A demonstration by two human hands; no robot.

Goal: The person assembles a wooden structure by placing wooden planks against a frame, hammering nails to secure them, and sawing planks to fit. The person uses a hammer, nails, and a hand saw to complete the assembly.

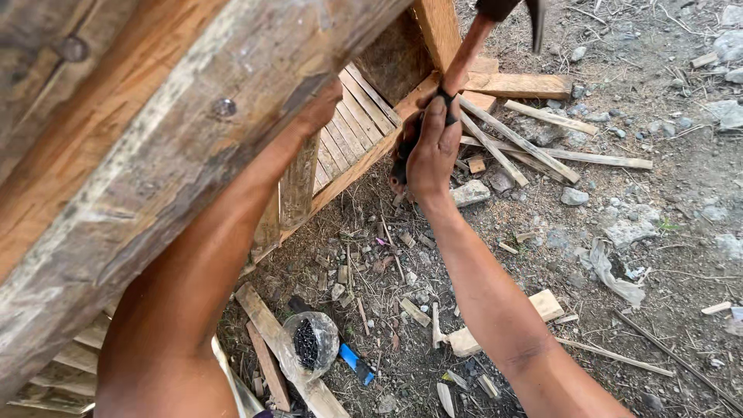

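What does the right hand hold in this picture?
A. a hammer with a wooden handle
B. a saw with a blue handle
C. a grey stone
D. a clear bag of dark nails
A: the right hand closes around the reddish wooden handle of a hammer, whose dark head shows at the top edge, while the bag of nails lies on the ground.
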